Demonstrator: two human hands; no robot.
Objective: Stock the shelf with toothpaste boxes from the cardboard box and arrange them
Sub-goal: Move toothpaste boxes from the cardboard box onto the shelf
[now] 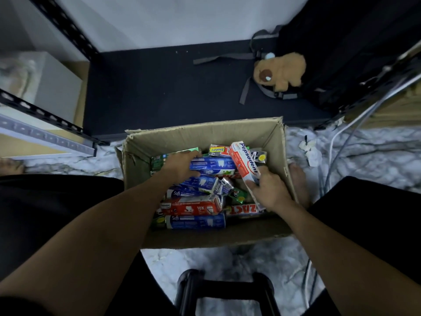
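An open cardboard box (200, 135) stands on the floor between my knees, full of several toothpaste boxes in blue, red and green. My left hand (180, 165) reaches into the box and grips the left end of a blue toothpaste box (216, 165) lying on top. My right hand (268, 190) holds a red-and-white Pepsodent box (245, 163) by its lower end, tilted up above the pile. The dark bottom shelf (182, 87) lies just beyond the cardboard box, with no toothpaste on it.
A brown plush toy (282, 71) and a black backpack (341, 53) sit at the shelf's right end. Black slotted shelf posts (63, 26) frame the left. Cables (337, 142) trail over the marble floor at right. A black stool frame (223, 290) is below me.
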